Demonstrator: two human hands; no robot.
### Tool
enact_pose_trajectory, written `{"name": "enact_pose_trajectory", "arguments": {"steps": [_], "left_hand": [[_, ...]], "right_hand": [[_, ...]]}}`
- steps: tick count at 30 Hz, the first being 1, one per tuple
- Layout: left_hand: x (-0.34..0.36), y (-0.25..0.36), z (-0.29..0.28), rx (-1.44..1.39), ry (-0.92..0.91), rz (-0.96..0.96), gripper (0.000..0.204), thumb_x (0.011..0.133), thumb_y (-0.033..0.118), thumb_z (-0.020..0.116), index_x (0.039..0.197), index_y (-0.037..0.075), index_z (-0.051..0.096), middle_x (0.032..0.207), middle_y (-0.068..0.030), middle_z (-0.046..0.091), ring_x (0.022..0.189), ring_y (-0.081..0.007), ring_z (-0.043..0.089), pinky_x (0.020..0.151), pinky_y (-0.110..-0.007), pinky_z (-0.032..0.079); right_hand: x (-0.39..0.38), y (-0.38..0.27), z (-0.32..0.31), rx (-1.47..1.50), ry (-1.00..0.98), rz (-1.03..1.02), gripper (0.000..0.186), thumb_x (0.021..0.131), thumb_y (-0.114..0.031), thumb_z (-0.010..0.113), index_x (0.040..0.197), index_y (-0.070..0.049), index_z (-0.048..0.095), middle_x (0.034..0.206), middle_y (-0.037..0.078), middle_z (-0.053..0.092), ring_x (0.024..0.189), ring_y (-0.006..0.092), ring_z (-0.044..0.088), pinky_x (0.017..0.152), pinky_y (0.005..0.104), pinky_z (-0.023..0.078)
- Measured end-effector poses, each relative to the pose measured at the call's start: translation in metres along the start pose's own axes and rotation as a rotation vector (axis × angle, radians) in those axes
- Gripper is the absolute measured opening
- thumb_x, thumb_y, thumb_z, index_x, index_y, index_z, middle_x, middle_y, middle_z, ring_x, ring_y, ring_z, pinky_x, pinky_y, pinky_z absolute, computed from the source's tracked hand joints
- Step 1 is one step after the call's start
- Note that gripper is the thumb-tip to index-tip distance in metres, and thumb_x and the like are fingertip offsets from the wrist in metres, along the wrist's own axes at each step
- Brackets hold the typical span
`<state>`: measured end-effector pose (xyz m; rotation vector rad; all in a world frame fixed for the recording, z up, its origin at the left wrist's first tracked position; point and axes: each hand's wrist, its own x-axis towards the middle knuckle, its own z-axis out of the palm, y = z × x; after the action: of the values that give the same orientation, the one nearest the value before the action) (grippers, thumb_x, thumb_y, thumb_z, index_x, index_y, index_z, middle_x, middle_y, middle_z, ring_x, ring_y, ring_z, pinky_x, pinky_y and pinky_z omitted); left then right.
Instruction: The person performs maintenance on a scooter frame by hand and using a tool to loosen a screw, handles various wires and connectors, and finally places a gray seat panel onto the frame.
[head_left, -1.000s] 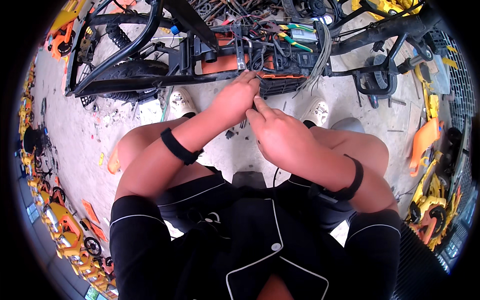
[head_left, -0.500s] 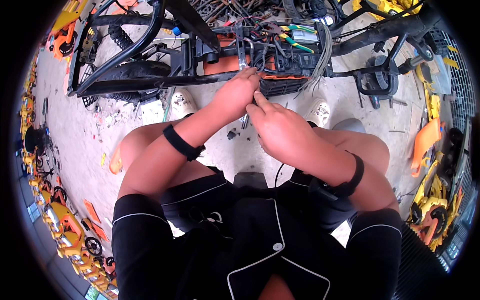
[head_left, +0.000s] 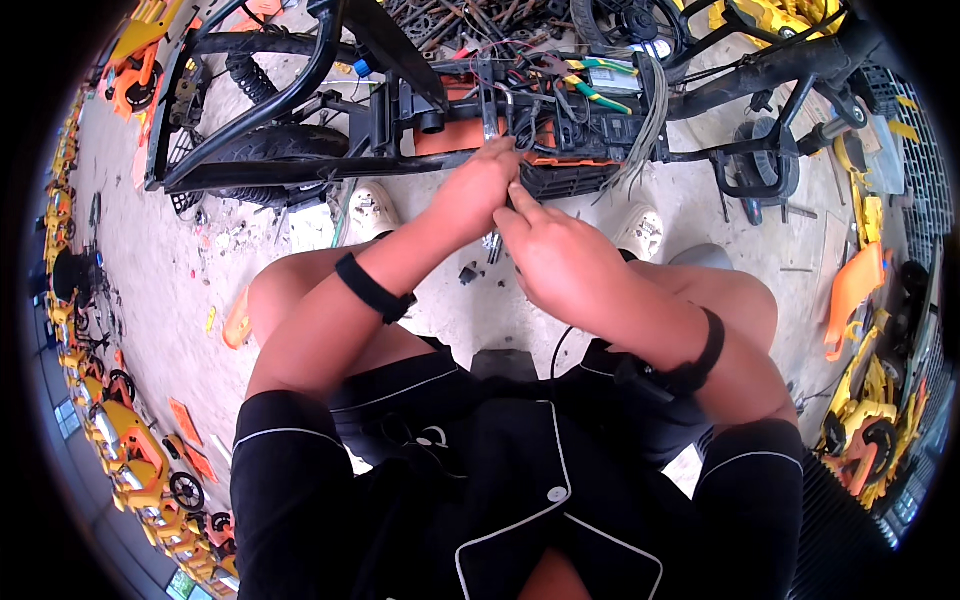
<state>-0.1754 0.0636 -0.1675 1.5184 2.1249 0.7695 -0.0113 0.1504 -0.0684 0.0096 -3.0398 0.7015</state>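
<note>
Over the near edge of the frame (head_left: 320,173), which is stretching crosswise before the person, both hands are meeting just left of the black box (head_left: 570,182). The left hand (head_left: 475,195) is bending its fingers beside the near end of a metal strip (head_left: 490,112); whether they are gripping anything, I cannot tell. The right hand (head_left: 560,255) is pointing its index finger at the left palm's edge, its other fingers curling partly out of sight, any hold likewise hidden. Good handling here is probably calling for a braced left hand, steady pressure, and knuckles clear of the wires (head_left: 648,120).
</note>
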Motion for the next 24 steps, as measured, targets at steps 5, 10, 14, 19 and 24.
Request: {"name": "enact_pose_trajectory", "arguments": {"steps": [5, 10, 14, 19, 24], "left_hand": [[-0.011, 0.012, -0.004, 0.030, -0.026, 0.006, 0.035, 0.084, 0.006, 0.063, 0.118, -0.005, 0.062, 0.143, -0.0276, 0.053, 0.137, -0.0433, 0.048, 0.110, -0.045, 0.046], [-0.004, 0.009, -0.009, 0.004, -0.039, -0.020, 0.026, 0.083, 0.005, 0.062, 0.106, -0.005, 0.061, 0.138, -0.0296, 0.055, 0.127, -0.0441, 0.054, 0.101, -0.045, 0.049], [-0.014, 0.011, -0.005, 0.012, 0.032, 0.057, 0.015, 0.083, 0.006, 0.061, 0.093, -0.003, 0.057, 0.133, -0.0316, 0.057, 0.126, -0.0452, 0.055, 0.098, -0.045, 0.050], [-0.016, -0.001, -0.003, 0.065, -0.194, -0.040, 0.025, 0.083, 0.007, 0.062, 0.106, -0.003, 0.060, 0.137, -0.0307, 0.057, 0.134, -0.0446, 0.051, 0.104, -0.044, 0.049], [-0.020, 0.004, -0.011, 0.053, 0.003, 0.054, 0.034, 0.084, 0.006, 0.062, 0.116, -0.006, 0.060, 0.139, -0.0288, 0.056, 0.133, -0.0429, 0.051, 0.107, -0.044, 0.047]], "right_hand": [[-0.004, -0.007, 0.002, 0.000, 0.001, 0.029, 0.029, 0.077, -0.001, 0.063, 0.103, 0.009, 0.057, 0.127, 0.040, 0.058, 0.093, 0.0372, 0.072, 0.076, 0.0406, 0.062], [-0.001, -0.007, 0.002, 0.056, -0.066, 0.084, 0.044, 0.078, -0.003, 0.069, 0.119, 0.004, 0.054, 0.135, 0.036, 0.055, 0.101, 0.0414, 0.068, 0.082, 0.0451, 0.059], [-0.006, -0.007, 0.006, 0.058, -0.059, 0.070, 0.045, 0.079, -0.003, 0.068, 0.121, 0.004, 0.054, 0.135, 0.035, 0.055, 0.105, 0.0408, 0.067, 0.083, 0.0446, 0.059], [0.000, 0.000, 0.008, 0.072, -0.109, 0.046, 0.042, 0.078, -0.003, 0.067, 0.118, 0.006, 0.055, 0.132, 0.035, 0.057, 0.103, 0.0377, 0.069, 0.083, 0.0408, 0.060], [-0.007, -0.015, -0.002, -0.005, 0.054, -0.012, 0.038, 0.073, -0.002, 0.067, 0.108, 0.010, 0.057, 0.126, 0.038, 0.060, 0.098, 0.0338, 0.071, 0.077, 0.0369, 0.062]]}}
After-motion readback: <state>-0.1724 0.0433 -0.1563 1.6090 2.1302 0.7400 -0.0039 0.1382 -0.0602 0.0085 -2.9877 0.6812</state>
